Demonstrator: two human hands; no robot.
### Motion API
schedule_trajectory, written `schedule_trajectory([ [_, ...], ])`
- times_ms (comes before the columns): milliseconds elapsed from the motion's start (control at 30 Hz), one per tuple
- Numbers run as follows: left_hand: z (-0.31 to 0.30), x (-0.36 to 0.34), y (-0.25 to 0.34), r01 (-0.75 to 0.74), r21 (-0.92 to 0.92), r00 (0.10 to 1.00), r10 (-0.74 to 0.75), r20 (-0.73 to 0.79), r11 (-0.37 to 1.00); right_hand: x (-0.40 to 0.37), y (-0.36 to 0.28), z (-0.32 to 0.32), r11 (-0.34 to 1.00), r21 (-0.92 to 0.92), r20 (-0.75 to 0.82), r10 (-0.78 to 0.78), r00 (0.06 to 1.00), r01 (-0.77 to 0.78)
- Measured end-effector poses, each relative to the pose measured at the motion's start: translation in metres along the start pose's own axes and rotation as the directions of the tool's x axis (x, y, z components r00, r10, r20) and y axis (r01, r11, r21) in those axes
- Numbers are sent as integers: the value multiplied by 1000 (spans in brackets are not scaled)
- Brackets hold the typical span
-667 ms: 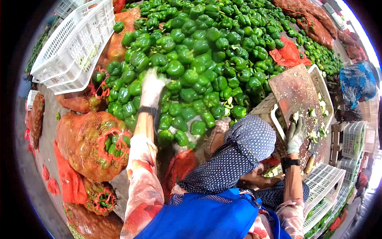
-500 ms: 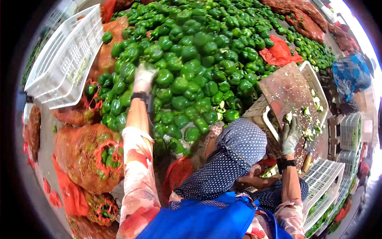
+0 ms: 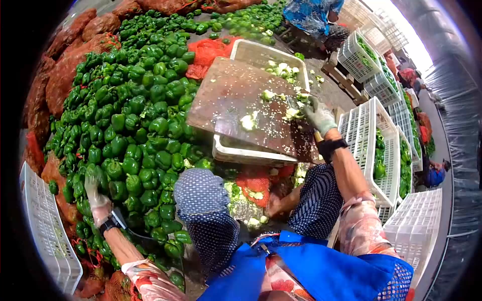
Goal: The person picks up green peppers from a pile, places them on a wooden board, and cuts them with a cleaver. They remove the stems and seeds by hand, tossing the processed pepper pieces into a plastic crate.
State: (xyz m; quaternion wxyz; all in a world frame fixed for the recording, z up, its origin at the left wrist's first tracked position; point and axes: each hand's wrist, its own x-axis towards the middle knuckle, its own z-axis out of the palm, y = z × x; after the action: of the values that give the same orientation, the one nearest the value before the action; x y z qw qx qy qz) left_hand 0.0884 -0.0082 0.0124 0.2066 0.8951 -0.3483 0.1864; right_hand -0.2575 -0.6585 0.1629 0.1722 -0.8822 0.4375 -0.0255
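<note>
My left hand [image 3: 97, 194], in a pale glove, is at the left side of a large heap of green bell peppers [image 3: 131, 165]. Its fingers curl round one green bell pepper [image 3: 98, 175], partly blurred. My right hand [image 3: 320, 116], also gloved, lies at the right edge of a brown cutting board [image 3: 221, 95], fingers stretched out beside pale pepper cores [image 3: 292, 113]. A knife with a wooden handle [image 3: 318, 135] lies under my right wrist, its dark blade on the board. Seeds and cut scraps are scattered over the board.
The board rests across a white crate [image 3: 246, 153] with pepper cores in its far end. White crates [image 3: 357, 125] of peppers line the right. Another crate [image 3: 47, 236] stands at the left, near filled net sacks [image 3: 65, 75]. A person in blue [image 3: 311, 17] sits beyond.
The view has swung to the right, bringing the board toward the middle. My left hand has moved to another part of the heap; my right hand has shifted along the board to its right edge.
</note>
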Motion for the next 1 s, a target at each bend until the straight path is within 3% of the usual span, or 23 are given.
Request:
schedule_trajectory([
  [33, -13, 34, 25, -110, -26, 990, 111, 87, 994, 16, 30, -1, 958, -287, 21, 34, 999, -27],
  [67, -2, 51, 26, -155, -130, 986, 162, 50, 979, 25, 54, 5, 940, -339, 145, 79, 986, -25],
  [100, 10, 72, 37, 21, -477, 996, 21, 82, 878, 29, 71, 9, 921, -389, 260, 130, 957, -20],
  [133, 21, 92, 49, 163, -759, 986, -121, 112, 630, 16, 56, 2, 944, -330, 372, 140, 918, -10],
  [167, 24, 114, 84, 402, -915, 869, -304, 391, -29, 21, 73, 18, 935, -355, 320, 135, 938, -13],
  [233, -3, 153, 160, 398, -896, 831, -336, 443, -197, 33, 95, 33, 943, -333, 251, 80, 965, 8],
  [267, 3, 168, 176, 322, -922, 878, -296, 375, -215, 26, 99, 32, 974, -224, 269, 82, 960, -20],
  [333, -7, 196, 213, 315, -918, 915, -180, 361, -239, 12, 98, 31, 998, -3, 296, 68, 953, -70],
  [367, -12, 208, 234, 296, -921, 928, -150, 340, -252, 10, 96, 36, 997, 58, 233, 45, 971, -60],
  [433, -15, 231, 258, 274, -914, 956, -15, 292, -299, 9, 85, 28, 999, -19, 133, 34, 991, -31],
  [467, -38, 236, 295, 237, -949, 964, -69, 256, -209, 6, 87, 25, 969, 243, 157, 5, 988, -44],
  [500, -46, 240, 309, 222, -952, 972, -35, 234, -212, 9, 86, 23, 996, 77, 159, 38, 987, -51],
  [567, -64, 252, 334, 168, -959, 986, 30, 165, -229, -18, 68, 10, 995, -69, 313, 92, 945, -74],
  [600, -77, 257, 350, 132, -974, 991, 36, 127, -182, -17, 82, 33, 976, -217, 243, 81, 967, -27],
  [633, -86, 262, 353, 131, -961, 985, 145, 97, -245, -33, 58, 18, 977, -205, 298, 119, 947, -58],
  [700, -98, 266, 377, -11, -937, 991, 125, -58, -350, -33, 51, 26, 974, -219, 353, 127, 927, -50],
  [767, -103, 268, 393, -54, -907, 987, 116, -112, -418, -36, 58, 29, 986, -149, 296, 112, 949, -70],
  [833, -100, 262, 404, -31, -879, 991, 101, -90, -475, -28, 76, 34, 998, -70, 188, 9, 982, 5],
  [900, -89, 253, 413, 18, -853, 995, 89, -34, -521, -44, 41, -18, 995, -85, 195, 71, 978, -56],
  [933, -82, 250, 418, 42, -841, 997, 83, -3, -539, -46, 38, -31, 979, -196, 135, -33, 990, 60],
  [1000, -70, 244, 424, 86, -817, 996, 78, 50, -570, -32, 39, -39, 940, -309, 52, -133, 990, 142],
])
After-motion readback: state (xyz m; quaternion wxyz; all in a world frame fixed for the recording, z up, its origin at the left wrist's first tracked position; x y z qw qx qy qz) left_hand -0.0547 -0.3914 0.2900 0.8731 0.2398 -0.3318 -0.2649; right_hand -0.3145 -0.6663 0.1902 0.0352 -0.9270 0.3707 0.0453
